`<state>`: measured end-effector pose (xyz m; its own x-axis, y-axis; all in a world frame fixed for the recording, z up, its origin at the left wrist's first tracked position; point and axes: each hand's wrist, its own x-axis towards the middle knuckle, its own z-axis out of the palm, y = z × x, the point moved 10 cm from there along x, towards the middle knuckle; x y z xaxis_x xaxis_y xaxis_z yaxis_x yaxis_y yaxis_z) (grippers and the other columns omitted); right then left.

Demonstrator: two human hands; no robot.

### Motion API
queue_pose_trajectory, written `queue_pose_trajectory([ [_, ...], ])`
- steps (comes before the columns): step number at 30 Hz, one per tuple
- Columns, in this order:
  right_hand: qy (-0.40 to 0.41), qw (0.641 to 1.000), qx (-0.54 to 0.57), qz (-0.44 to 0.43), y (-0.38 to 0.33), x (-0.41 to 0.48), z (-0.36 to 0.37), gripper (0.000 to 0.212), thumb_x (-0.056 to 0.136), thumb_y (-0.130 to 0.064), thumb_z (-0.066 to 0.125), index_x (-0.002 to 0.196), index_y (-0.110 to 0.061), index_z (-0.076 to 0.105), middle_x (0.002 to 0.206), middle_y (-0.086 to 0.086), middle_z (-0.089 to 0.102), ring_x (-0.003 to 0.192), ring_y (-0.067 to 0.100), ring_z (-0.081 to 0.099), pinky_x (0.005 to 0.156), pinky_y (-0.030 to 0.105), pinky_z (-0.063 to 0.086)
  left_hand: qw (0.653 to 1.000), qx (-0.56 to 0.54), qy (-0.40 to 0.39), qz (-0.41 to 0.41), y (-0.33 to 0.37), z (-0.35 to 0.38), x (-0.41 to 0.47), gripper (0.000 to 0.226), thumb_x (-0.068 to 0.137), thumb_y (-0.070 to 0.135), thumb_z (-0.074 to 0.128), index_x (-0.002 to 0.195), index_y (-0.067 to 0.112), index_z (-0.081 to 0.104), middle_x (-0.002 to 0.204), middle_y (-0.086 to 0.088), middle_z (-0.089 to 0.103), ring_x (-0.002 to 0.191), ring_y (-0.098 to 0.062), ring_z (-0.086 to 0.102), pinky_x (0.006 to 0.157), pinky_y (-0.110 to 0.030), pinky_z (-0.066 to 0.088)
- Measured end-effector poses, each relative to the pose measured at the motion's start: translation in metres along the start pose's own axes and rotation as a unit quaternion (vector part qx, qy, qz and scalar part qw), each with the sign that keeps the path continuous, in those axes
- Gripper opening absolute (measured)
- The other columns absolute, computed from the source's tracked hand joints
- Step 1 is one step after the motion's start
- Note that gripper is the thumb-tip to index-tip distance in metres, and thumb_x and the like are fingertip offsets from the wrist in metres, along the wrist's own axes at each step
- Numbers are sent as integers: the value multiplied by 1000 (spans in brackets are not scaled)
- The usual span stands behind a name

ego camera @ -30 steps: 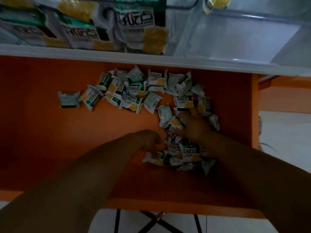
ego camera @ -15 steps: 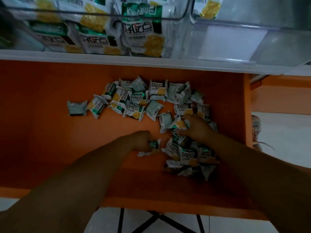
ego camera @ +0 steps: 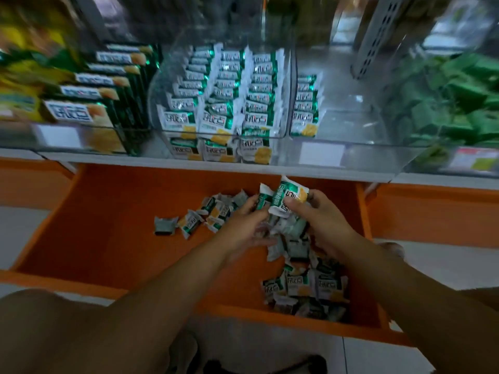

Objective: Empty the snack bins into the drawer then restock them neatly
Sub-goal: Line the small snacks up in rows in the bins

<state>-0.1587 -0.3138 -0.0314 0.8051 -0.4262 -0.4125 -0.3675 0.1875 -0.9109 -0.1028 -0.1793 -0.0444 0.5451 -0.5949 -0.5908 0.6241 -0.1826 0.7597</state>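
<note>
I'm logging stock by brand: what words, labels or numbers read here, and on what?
No text reads for certain.
Raised packet: bold logo characters, blurred, unreadable.
Packets in the clear bin: same logo, too blurred.
Boxes at left: same logo, motion-blurred.
White shelf label: no legible print.
Red tag at right: too blurred.

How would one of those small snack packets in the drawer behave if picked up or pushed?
Probably light: the right hand holds a packet up with just a pinch. Likely crinkly and soft at the edges, since its crimped ends look bent. Pushed, the packets in the drawer should slide, not roll; they lie flat.
</note>
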Motion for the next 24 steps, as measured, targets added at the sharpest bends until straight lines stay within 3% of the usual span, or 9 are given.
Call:
queue_pose_trajectory([
  [3, -21, 998, 65, -11, -31, -19, 7, 63, 70, -44, 81, 120, -12, 59, 113, 8, 70, 103, 26, 69, 93, 51, 53, 998, -29, -28, 51, 35, 13, -29, 41, 95, 7, 59, 128, 30, 53, 127, -5, 60, 117, -29, 59, 91, -54, 54],
  [7, -37, 993, 110, -26, -69, -30, 14, 64, 70, -44, 83, 120, -11, 61, 115, 12, 69, 104, 32, 67, 93, 52, 52, 993, 22, -42, 110, 68, 25, -52, 66, 83, 7, 74, 138, 31, 46, 122, -2, 65, 104, -24, 69, 88, -50, 57],
  [9, -48, 991, 123, -38, -85, -32, 18, 66, 69, -42, 84, 120, -9, 59, 115, 12, 69, 105, 33, 67, 92, 50, 52, 990, 50, -33, 129, 81, 30, -57, 80, 77, 14, 81, 143, 36, 40, 127, 4, 61, 100, -22, 70, 88, -47, 57],
  [12, 2, 995, 60, -79, -113, -27, 0, 52, 72, -31, 82, 115, -12, 59, 107, 5, 70, 100, 23, 67, 80, 38, 52, 988, 50, -6, 146, 97, 25, -57, 90, 79, 13, 79, 148, 41, 29, 118, 19, 47, 102, -20, 65, 91, -49, 56],
  [15, 38, 993, 33, -103, -134, -11, -27, 54, 76, -15, 79, 122, -16, 51, 108, 5, 66, 95, 23, 65, 71, 33, 45, 988, 61, 9, 145, 107, 12, -46, 94, 80, 15, 79, 151, 41, 24, 158, 7, 22, 125, -30, 53, 88, -46, 57],
  [17, 17, 995, 43, -90, -145, 1, -37, 55, 79, -4, 73, 126, -22, 51, 103, 2, 65, 88, 18, 64, 67, 29, 45, 984, 75, 25, 158, 118, 6, -43, 93, 80, 16, 79, 150, 42, 24, 162, 6, 15, 127, -26, 50, 88, -43, 57],
  [19, -9, 994, 42, -98, -163, 10, -42, 40, 79, 3, 70, 111, -17, 61, 88, -2, 68, 84, 15, 65, 65, 24, 47, 980, 79, 34, 181, 130, 2, -39, 88, 81, 16, 78, 148, 43, 27, 151, 10, 33, 115, -14, 56, 82, -36, 57],
  [21, 6, 992, 44, -117, -183, 23, -56, 16, 76, 3, 70, 82, -10, 65, 72, 0, 67, 74, 17, 66, 64, 27, 49, 973, 75, 35, 214, 144, 2, -37, 73, 83, 14, 77, 135, 45, 38, 119, 24, 49, 89, 1, 66, 72, -27, 56],
  [24, 95, 988, 14, -125, -199, 47, -92, 12, 74, -8, 75, 71, -7, 64, 56, 1, 63, 59, 18, 60, 65, 32, 45, 970, 61, 53, 230, 159, -4, -34, 68, 81, 10, 77, 126, 46, 40, 91, 33, 45, 69, 10, 63, 71, -25, 57],
])
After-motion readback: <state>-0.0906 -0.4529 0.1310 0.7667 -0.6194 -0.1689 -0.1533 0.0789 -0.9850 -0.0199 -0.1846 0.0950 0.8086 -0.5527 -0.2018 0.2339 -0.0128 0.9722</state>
